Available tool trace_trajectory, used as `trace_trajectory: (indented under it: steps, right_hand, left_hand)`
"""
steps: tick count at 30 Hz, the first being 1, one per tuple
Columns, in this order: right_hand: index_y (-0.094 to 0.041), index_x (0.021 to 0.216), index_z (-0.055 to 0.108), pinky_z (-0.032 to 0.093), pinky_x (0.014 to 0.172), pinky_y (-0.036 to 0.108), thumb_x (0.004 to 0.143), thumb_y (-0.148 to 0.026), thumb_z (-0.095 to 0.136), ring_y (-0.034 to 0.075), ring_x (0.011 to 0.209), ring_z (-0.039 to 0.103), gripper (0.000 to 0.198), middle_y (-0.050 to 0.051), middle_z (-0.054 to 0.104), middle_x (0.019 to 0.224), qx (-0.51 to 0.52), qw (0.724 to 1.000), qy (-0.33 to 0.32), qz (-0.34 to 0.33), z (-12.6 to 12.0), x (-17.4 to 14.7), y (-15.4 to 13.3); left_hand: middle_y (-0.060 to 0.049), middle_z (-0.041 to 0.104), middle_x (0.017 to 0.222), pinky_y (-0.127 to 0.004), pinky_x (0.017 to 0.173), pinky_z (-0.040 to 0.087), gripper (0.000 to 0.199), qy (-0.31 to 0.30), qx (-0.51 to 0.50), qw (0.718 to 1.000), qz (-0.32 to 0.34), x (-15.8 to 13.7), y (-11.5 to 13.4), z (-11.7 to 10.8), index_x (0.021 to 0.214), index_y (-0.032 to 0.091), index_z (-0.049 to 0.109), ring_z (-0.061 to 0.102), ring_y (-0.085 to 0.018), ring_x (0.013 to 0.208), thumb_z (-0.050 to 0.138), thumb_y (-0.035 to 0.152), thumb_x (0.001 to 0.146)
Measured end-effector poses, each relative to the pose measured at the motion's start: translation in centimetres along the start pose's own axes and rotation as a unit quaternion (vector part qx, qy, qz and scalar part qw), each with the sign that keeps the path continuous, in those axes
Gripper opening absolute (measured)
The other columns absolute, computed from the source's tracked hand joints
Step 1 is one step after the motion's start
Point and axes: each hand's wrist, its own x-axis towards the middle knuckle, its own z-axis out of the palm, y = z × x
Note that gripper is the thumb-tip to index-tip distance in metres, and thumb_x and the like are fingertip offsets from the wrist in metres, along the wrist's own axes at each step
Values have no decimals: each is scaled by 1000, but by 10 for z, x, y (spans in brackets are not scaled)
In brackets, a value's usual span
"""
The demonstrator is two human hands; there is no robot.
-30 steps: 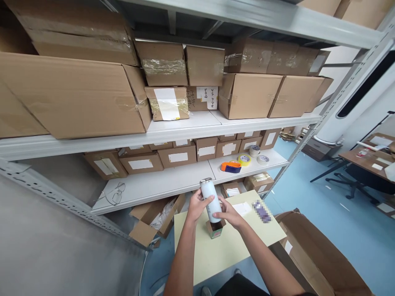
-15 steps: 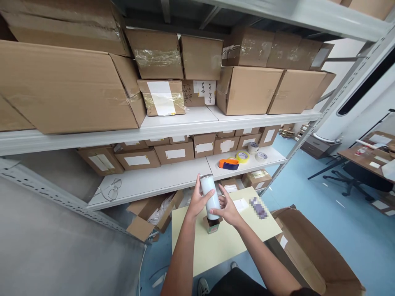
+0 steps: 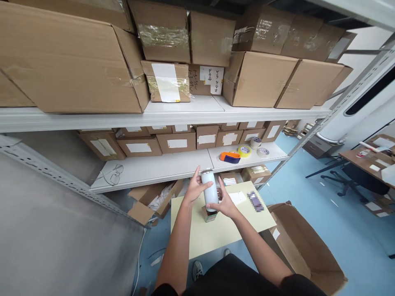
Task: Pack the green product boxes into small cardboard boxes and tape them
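A pale blue tumbler (image 3: 210, 190) with a metal rim stands nearly upright between my two hands. My left hand (image 3: 195, 189) grips its left side, thumb laid across the front. On the right, my right hand (image 3: 226, 201) supports it low down, its thumb near the base and the other fingers partly hidden behind. Directly under the tumbler is a small open carton (image 3: 210, 215) on the pale yellow table (image 3: 197, 242). The tumbler's base overlaps the carton's opening; how far inside it is, I cannot tell.
White paper (image 3: 237, 198) and a blurred-out purple item (image 3: 255, 201) lie on the table's right. An orange-and-blue tape dispenser (image 3: 230, 157), tape rolls (image 3: 244, 151) and glasses (image 3: 113, 174) are on the shelf (image 3: 173, 167). A large open cardboard box (image 3: 308, 246) stands at right.
The view has shifted, with the upper shelf now higher in the picture. Both hands still hold the tumbler over the carton; it looks slightly more upright.
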Motion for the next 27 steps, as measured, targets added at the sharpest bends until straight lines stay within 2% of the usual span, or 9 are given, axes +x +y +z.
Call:
trace_trajectory:
  steps: [3,6,9,12,16,18,20,24,27]
  right_hand:
    - [-37,165,4,55,89,41,72,-39,87,22,99,66,124,6,64,122,61,997,-52,16,1,3,8]
    - [-36,165,8,56,81,39,67,-40,90,21,89,64,128,5,64,115,38,999,-11,22,2,5,17]
    - [-35,166,9,55,84,40,62,-38,94,22,92,62,134,6,63,117,-11,999,25,17,2,7,24]
    - [-36,166,5,54,91,42,71,-36,87,21,98,64,125,6,62,122,17,999,-25,19,0,10,28]
    - [-35,165,9,54,89,40,69,-29,86,19,90,64,124,2,64,109,32,999,-26,29,-3,16,31]
    - [-34,165,11,55,86,39,65,-28,88,18,86,64,126,2,65,105,14,999,-2,31,-4,17,33]
    - [-33,165,12,56,82,39,65,-29,87,19,84,63,126,3,65,107,-8,999,16,37,-4,16,34]
    - [-34,164,18,57,82,38,63,-28,87,20,88,64,122,3,66,111,-104,993,35,51,-3,10,35]
    - [-36,163,22,56,83,38,63,-26,86,20,90,64,120,3,66,114,-162,984,49,58,-2,6,40]
  left_hand:
    - [-13,69,127,-46,104,52,119,-15,-29,999,-5,-2,-6,-2,166,27,16,67,-28,117,89,37,73]
    - [-13,64,137,-43,107,50,112,-5,-14,1000,20,-5,-12,-2,164,29,23,62,-27,125,89,38,74]
    - [-13,66,132,-41,101,54,117,8,16,1000,18,-5,-15,-5,164,29,23,66,-26,117,92,36,71]
    - [-13,70,124,-40,93,57,111,5,-2,1000,18,-5,-20,-7,164,27,21,70,-25,107,87,37,75]
    - [-15,66,134,-41,100,54,97,1,-15,999,40,-7,-27,-4,163,27,25,68,-26,116,79,41,83]
    - [-13,59,146,-41,106,50,88,5,9,998,54,-8,-29,-2,160,28,33,61,-28,128,77,44,85]
    - [-11,55,151,-40,110,47,76,38,58,995,65,-7,-29,-1,154,29,45,56,-28,134,75,49,87]
    - [-11,69,128,-40,106,49,52,107,153,979,82,-2,-25,3,131,24,70,64,-27,119,71,55,89]
    - [-10,72,115,-39,102,51,42,105,179,974,96,1,-26,7,118,23,76,68,-25,110,70,54,90]
